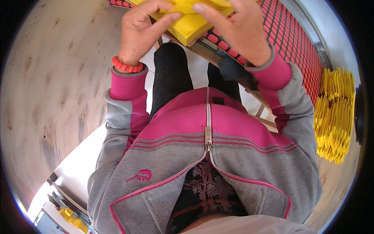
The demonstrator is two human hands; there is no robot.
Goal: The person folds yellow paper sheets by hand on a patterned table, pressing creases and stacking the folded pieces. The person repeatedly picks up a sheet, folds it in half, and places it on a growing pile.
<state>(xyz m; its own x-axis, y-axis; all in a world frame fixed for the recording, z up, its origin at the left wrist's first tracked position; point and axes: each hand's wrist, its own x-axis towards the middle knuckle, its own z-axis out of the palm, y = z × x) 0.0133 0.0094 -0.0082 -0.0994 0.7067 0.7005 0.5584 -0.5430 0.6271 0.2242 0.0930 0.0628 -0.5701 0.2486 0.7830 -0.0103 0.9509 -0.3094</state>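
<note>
At the top edge of the view, both my hands are on a yellow folded piece (189, 30) that looks like thin, stiff paper. My left hand (139, 33) pinches its left side, with the thumb and a finger reaching in over the folds. From the other side, my right hand (244, 35) grips it, the thumb pressed on its upper face near the middle. The right fingertips and the far part of the piece are cut off by the frame. One corner of the piece points toward me, over the table's near edge.
A red-and-black patterned cover (288, 43) lies on the table beneath the work. Tight stacks of yellow folded pieces (334, 117) stand at the right. A pale wooden board (58, 78) spans the left. More yellow items (74, 220) show at the lower left.
</note>
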